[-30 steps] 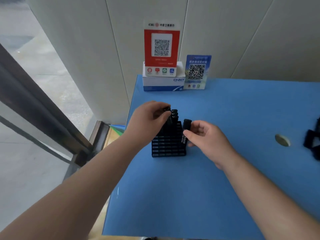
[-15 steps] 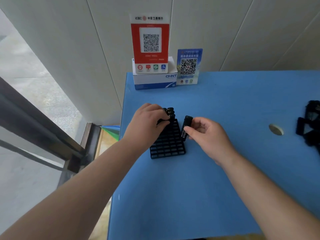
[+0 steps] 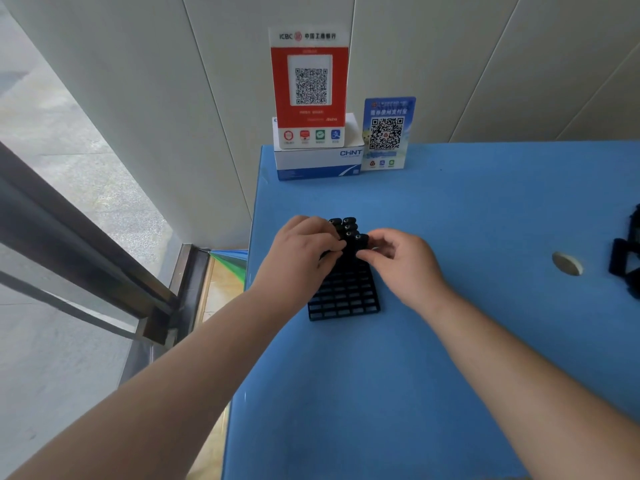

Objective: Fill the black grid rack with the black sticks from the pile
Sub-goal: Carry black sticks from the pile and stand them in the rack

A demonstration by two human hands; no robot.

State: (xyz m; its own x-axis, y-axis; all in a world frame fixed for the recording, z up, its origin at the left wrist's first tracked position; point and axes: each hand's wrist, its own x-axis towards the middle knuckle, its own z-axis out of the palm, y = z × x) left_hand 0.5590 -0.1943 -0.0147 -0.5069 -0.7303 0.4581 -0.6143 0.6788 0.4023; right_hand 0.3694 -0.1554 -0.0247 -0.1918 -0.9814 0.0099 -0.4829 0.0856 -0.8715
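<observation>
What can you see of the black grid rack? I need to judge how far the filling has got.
The black grid rack looks like moulded plastic, a lattice of small rectangular cells. It lies flat on the blue table, near its left edge. A few black sticks stand upright at its far end; the near rows show open cells. The left hand rests over its far left part, and the right hand pinches one stick there.

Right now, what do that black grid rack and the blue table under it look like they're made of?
The black grid rack looks like moulded plastic: thin even cell walls, dull sheen. The blue table looks like a smooth painted or laminated board, matte with faint glare; its core does not show.
</observation>
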